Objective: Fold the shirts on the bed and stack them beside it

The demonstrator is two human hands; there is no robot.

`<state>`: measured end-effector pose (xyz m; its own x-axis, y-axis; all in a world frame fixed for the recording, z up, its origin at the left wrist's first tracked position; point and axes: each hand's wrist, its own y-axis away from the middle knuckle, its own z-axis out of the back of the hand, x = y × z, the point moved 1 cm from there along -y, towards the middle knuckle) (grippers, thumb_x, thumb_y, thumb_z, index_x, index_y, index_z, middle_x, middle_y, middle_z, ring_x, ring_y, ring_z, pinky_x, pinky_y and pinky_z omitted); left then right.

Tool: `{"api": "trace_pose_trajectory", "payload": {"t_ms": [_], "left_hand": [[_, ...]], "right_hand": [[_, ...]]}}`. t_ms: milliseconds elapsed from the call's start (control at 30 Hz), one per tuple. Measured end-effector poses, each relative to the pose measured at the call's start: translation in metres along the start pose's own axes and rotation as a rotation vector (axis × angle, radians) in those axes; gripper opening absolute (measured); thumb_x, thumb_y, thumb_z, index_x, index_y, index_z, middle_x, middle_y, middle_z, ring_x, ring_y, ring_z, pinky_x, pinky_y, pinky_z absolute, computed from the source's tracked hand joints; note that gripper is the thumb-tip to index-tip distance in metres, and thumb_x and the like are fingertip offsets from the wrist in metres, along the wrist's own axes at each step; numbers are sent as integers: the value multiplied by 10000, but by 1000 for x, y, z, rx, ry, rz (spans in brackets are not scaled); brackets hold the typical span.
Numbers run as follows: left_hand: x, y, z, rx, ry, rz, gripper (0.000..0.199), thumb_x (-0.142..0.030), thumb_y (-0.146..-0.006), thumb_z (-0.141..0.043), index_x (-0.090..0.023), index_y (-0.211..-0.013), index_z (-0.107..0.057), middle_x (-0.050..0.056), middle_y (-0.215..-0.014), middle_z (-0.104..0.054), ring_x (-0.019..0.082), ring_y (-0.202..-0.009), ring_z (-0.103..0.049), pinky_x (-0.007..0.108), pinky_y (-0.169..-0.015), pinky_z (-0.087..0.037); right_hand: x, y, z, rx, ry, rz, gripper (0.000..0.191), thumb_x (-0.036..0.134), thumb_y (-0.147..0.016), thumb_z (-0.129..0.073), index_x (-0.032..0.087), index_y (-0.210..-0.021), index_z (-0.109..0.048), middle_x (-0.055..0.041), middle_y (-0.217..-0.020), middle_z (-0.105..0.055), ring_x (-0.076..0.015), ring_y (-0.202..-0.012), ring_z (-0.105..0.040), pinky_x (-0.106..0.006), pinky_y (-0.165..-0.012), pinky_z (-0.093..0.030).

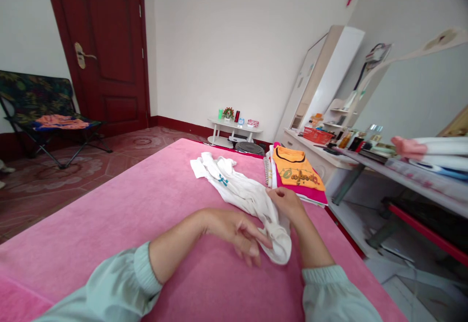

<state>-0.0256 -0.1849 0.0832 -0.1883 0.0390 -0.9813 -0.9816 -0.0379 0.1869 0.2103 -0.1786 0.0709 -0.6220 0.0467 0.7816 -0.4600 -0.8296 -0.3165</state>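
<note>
Mint sleeves foremost; white garment stretches beyond left fingers.

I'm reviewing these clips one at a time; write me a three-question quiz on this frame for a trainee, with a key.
1. Multiple choice. What lies on top of the folded stack?
a) a blue towel
b) an orange top
c) a grey sock

2. True or false. The white garment lies bunched, not smoothed flat, on the pink cover.

3. Short answer. Which of the person's hands is nearer the folded stack, the left hand or the right hand?

Key:
1. b
2. True; it is rumpled along its length.
3. The right hand; it is close beside the stack.
</note>
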Motion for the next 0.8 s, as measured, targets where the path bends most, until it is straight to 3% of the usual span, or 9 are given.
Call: {"api": "trace_pose_trajectory", "payload": {"t_ms": [67, 133, 267, 367, 400, 500, 633, 700, 800], "left_hand": [[4, 0, 2, -16, -4, 33, 586, -569, -645, -709, -234, -1123, -662, 43, -938, -704, 225, -898, -668, 327, -801, -503], [13, -2, 11, -142, -34, 8, 472, -573, -677, -682, -221, -990, -713, 48, -886, -711, 195, -815, -679, 288, -747, -512], [30, -7, 37, -593, -42, -75, 367, -497, -694, -696, -178, -874, -718, 41, -747, -705, 143, -662, -653, 220, -609, -491], [35, -7, 53, -867, 42, -78, 287, -384, -669, -730, -145, -826, -698, 38, -698, -693, 135, -597, -633, 220, -557, -474], [34, -5, 57, -936, 75, -86, 254, -349, -670, -728, -140, -810, -693, 33, -680, -686, 133, -578, -627, 222, -547, -470], [32, 3, 67, -1120, 144, -131, 160, -256, -677, -713, -130, -772, -681, 19, -650, -663, 126, -558, -607, 223, -536, -464], [33, 11, 74, -1258, 297, -157, 184, -180, -668, -718, -120, -832, -660, 44, -750, -668, 134, -618, -621, 255, -592, -511], [34, 13, 76, -1264, 387, -183, 262, -173, -661, -728, -116, -901, -637, 73, -840, -675, 147, -669, -641, 281, -644, -533], [34, 17, 82, -1291, 456, -266, 392, -151, -644, -745, -117, -1004, -592, 93, -917, -669, 160, -743, -656, 291, -703, -538]], "right_hand": [[9, 3, 2, 57, 175, 51, 325, 532, -614, -677, 208, -639, -681, -20, -632, -659, -183, -628, -589, -261, -552, -372], [17, 6, 3, 79, 226, 106, 331, 526, -587, -706, 220, -715, -701, -23, -701, -675, -185, -660, -594, -264, -570, -370], [26, 13, -1, 72, 415, 193, 293, 397, -552, -748, 234, -792, -707, -50, -825, -678, -204, -718, -598, -269, -563, -343], [27, 16, -2, 70, 635, 158, 52, 223, -609, -645, 209, -648, -676, -84, -803, -670, -213, -717, -592, -270, -531, -300], [27, 16, -2, 71, 653, 133, 54, 190, -615, -607, 203, -602, -657, -84, -756, -664, -206, -689, -587, -270, -521, -290], [27, 13, 3, 7, 497, 77, 100, 189, -629, -550, 199, -554, -617, -50, -615, -631, -181, -602, -559, -264, -506, -293], [31, 8, 8, -103, -16, 51, 99, 238, -616, -567, 186, -533, -581, -4, -508, -567, -148, -526, -495, -244, -480, -315], [37, 9, 4, -73, -237, 23, 109, 257, -613, -580, 178, -540, -574, 16, -475, -524, -126, -490, -447, -234, -462, -306], [56, 20, -6, 70, -413, 19, 107, 268, -627, -583, 164, -605, -583, 39, -493, -497, -98, -476, -403, -217, -458, -294]]}}
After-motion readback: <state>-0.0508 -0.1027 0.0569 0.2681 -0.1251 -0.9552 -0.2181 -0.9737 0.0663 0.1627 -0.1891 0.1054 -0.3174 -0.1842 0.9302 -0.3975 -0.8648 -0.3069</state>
